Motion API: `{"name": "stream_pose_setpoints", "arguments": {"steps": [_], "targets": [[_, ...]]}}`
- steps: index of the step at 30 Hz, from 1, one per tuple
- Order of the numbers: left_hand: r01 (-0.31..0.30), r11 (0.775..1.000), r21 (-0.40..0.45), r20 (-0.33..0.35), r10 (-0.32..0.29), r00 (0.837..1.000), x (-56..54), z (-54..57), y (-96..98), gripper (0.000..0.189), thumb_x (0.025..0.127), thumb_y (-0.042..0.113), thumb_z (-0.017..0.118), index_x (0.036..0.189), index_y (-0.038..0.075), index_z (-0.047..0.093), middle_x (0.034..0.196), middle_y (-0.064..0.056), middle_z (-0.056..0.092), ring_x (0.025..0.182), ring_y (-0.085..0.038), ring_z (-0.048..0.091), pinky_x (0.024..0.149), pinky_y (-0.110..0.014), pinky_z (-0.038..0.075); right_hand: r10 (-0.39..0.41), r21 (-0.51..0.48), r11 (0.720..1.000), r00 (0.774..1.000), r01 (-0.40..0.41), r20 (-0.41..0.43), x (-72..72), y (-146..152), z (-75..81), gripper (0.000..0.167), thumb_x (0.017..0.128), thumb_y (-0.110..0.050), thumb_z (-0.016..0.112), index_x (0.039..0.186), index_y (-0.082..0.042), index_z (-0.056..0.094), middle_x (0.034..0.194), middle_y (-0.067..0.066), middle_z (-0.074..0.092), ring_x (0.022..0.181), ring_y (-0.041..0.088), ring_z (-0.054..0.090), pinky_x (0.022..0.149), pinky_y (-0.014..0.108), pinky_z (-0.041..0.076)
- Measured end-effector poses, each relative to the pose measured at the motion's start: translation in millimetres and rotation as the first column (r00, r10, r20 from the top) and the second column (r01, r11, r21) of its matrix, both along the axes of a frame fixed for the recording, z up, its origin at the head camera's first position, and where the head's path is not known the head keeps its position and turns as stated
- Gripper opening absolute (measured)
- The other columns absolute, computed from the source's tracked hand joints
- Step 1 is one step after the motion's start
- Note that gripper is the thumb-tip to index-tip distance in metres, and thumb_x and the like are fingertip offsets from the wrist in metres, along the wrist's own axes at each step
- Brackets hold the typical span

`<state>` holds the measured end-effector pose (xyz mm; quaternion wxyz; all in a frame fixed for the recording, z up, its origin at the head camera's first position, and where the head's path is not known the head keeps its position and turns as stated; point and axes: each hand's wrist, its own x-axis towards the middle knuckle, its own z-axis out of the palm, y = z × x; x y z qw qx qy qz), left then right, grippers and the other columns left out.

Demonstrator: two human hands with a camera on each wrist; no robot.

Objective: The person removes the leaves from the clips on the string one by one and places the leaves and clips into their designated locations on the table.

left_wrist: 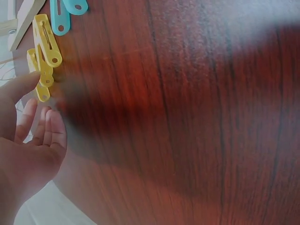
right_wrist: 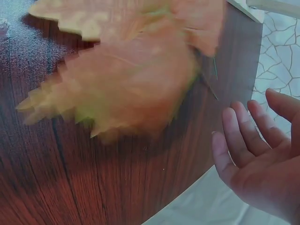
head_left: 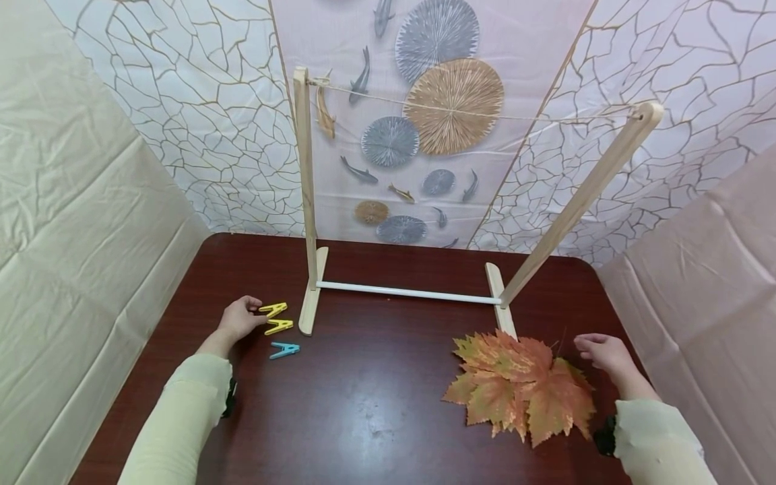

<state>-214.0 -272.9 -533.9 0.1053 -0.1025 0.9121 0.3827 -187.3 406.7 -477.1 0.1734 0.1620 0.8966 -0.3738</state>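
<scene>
My left hand [head_left: 239, 320] reaches to two yellow clothespins lying side by side on the table, a farther yellow clothespin [head_left: 280, 307] and a nearer yellow clothespin [head_left: 283, 325]. In the left wrist view its fingers are loosely spread, with one fingertip [left_wrist: 34, 80] right at the yellow pins. A blue clothespin [head_left: 292, 348] lies just in front of them. On the right, a pile of orange and green autumn leaves [head_left: 509, 384] is fanned out on the table. My right hand [head_left: 608, 357] hovers at the pile's right side, relaxed and holding nothing, its fingertips apart from the thin leaf stem [right_wrist: 209, 87].
Behind the hands stands a wooden frame with a left post [head_left: 305, 175] and a right post [head_left: 578, 209]. A thin rope [head_left: 448, 110] runs between their tops, and a white rod [head_left: 406, 292] joins the feet. Cloth walls surround the dark table [head_left: 364, 377].
</scene>
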Motion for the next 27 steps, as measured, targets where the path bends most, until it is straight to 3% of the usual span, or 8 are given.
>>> {"name": "stream_pose_setpoints", "arguments": {"steps": [3,7,10,15,22,25,27], "targets": [[0.010,1.000,-0.005,-0.008,-0.010,1.000,2.3,-0.7,-2.2,0.041,0.086,0.013,0.062,0.119,-0.009,0.050,0.120,-0.030,0.052,0.106,-0.039,0.051,0.091,-0.049,0.044,0.009,-0.034,0.999,1.000,-0.010,-0.021,0.5,1.8,4.0,0.049,0.098,-0.022,0.043,0.126,0.018,0.043,0.118,0.033,0.056,0.079,0.007,0.060,0.079,0.040,0.054],[0.009,1.000,0.008,-0.013,-0.009,1.000,2.6,2.0,-5.2,0.042,0.088,0.014,0.060,0.122,-0.009,0.048,0.124,-0.031,0.050,0.111,-0.042,0.049,0.094,-0.051,0.043,0.003,-0.058,0.998,0.999,-0.005,-0.042,-0.1,0.1,11.3,0.047,0.098,-0.020,0.041,0.124,0.019,0.043,0.098,0.017,0.067,0.073,-0.002,0.056,0.071,0.031,0.055],[-0.003,1.000,0.020,-0.023,0.004,1.000,-0.1,8.0,-5.8,0.043,0.090,0.016,0.057,0.124,-0.008,0.047,0.127,-0.032,0.048,0.115,-0.043,0.047,0.096,-0.052,0.042,-0.010,-0.059,0.998,0.998,0.006,-0.057,-2.0,-3.7,15.9,0.051,0.098,-0.026,0.042,0.125,0.018,0.043,0.097,0.008,0.067,0.071,-0.005,0.053,0.071,0.029,0.055],[0.017,1.000,0.026,-0.082,-0.015,0.997,-7.0,25.1,-2.9,0.046,0.093,0.021,0.056,0.127,-0.007,0.046,0.129,-0.030,0.048,0.118,-0.042,0.046,0.097,-0.051,0.042,-0.006,-0.037,0.999,0.993,0.002,-0.116,-8.1,-19.4,28.4,0.056,0.097,-0.034,0.044,0.127,0.014,0.045,0.104,0.012,0.066,0.071,-0.008,0.053,0.071,0.029,0.055],[0.121,0.992,0.032,-0.157,-0.115,0.981,-14.0,61.4,15.7,0.048,0.092,0.027,0.058,0.127,-0.003,0.046,0.130,-0.027,0.050,0.121,-0.040,0.046,0.099,-0.052,0.041,0.070,0.035,0.997,0.960,-0.062,-0.272,-15.5,-56.8,60.2,0.054,0.098,-0.036,0.043,0.126,0.009,0.049,0.120,0.030,0.055,0.071,-0.014,0.050,0.067,0.022,0.053],[0.204,0.979,0.030,-0.151,-0.197,0.969,-14.4,76.9,25.3,0.053,0.091,0.032,0.059,0.129,-0.002,0.045,0.132,-0.025,0.049,0.124,-0.040,0.045,0.101,-0.052,0.040,0.096,0.051,0.995,0.938,-0.083,-0.334,-16.9,-76.4,75.0,0.052,0.097,-0.037,0.044,0.125,0.007,0.051,0.117,0.030,0.056,0.069,-0.015,0.048,0.064,0.018,0.051],[0.275,0.961,0.016,-0.148,-0.270,0.951,-13.5,86.9,33.6,0.056,0.090,0.033,0.060,0.131,-0.002,0.044,0.134,-0.025,0.048,0.126,-0.040,0.044,0.103,-0.052,0.039,0.109,0.067,0.994,0.924,-0.091,-0.366,-16.8,-90.0,84.5,0.052,0.097,-0.039,0.044,0.125,0.005,0.052,0.117,0.029,0.057,0.071,-0.012,0.050,0.064,0.018,0.050]]}}
